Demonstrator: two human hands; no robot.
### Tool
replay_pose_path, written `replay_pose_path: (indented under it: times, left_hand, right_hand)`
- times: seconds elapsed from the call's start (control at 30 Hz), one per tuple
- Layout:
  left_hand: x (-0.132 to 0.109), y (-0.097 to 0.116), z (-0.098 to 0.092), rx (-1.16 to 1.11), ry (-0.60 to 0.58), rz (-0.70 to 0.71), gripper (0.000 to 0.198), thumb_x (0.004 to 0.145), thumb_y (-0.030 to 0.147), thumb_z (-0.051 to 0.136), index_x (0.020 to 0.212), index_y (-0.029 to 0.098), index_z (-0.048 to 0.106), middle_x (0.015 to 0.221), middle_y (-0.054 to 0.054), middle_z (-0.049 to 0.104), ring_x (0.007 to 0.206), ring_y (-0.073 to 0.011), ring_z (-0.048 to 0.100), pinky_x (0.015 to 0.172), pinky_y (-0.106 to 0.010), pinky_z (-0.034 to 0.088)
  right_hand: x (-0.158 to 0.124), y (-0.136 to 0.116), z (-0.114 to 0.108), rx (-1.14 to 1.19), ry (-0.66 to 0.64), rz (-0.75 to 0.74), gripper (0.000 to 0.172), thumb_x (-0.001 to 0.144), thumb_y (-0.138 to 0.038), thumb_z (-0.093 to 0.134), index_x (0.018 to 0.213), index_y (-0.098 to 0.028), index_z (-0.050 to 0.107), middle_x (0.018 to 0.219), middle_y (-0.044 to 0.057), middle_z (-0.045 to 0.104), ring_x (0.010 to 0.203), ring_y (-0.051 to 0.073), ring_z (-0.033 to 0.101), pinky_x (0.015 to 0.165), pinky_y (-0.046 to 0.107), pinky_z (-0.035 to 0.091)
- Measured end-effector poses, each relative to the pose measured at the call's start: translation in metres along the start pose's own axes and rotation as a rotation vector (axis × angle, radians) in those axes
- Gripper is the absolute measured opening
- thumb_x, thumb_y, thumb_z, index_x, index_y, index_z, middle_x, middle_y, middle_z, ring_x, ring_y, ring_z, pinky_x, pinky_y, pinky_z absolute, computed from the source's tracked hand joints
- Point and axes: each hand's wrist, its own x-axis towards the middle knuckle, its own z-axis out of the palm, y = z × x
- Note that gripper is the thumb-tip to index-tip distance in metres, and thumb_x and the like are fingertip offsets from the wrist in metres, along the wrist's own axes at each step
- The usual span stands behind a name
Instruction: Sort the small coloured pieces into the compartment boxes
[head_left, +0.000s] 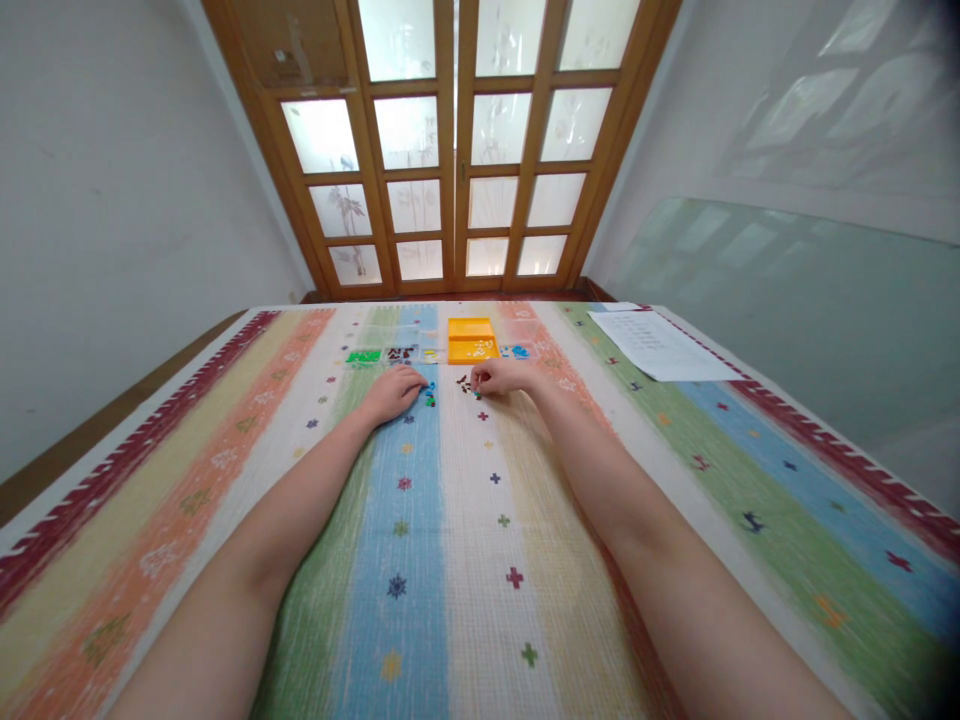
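My left hand [395,393] lies on the striped cloth with its fingers stretched out, the tips beside small blue pieces [430,386]. Just below these are a few small green pieces [430,401] with a dark bit among them. My right hand [499,377] is pinched, fingertips pointing down to the cloth. A tiny green piece [478,396] shows at those fingertips; its exact kind is too small to tell. Close to the pinch, on the left, several small dark brown pieces [463,384] are scattered.
Beyond my hands stands an open orange box [471,328] with pale pieces inside. Clear trays hold green pieces [364,357], dark pieces [400,353], yellow pieces [430,355] and blue pieces [517,352]. Printed paper [656,345] lies at the right, near a leaning glass panel [780,300].
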Motion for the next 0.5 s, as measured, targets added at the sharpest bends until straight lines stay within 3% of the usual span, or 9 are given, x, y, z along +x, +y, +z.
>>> replay_pose_path:
  times: [0.23,0.5]
  left_hand:
    - [-0.0002,0.0013,0.0002,0.009,0.005,0.008,0.031,0.102,0.025,0.049,0.113,0.023,0.078,0.115,-0.008,0.076,0.116,-0.0248,0.065,0.109,-0.046,0.05]
    - [0.0004,0.0044,-0.0031,0.006,-0.006,0.009,0.029,0.101,0.024,0.051,0.113,0.023,0.078,0.114,-0.008,0.076,0.116,-0.0252,0.064,0.11,-0.046,0.05]
  right_hand:
    - [0.0033,0.0069,0.0066,0.064,0.075,-0.002,0.01,0.066,-0.024,0.081,0.069,-0.025,0.071,0.063,-0.004,0.066,0.057,0.014,0.055,0.057,0.024,0.041]
    - [0.0015,-0.0001,0.0052,-0.035,0.039,0.042,0.011,0.071,-0.015,0.073,0.075,-0.025,0.073,0.069,-0.003,0.068,0.06,0.015,0.056,0.06,0.026,0.04]
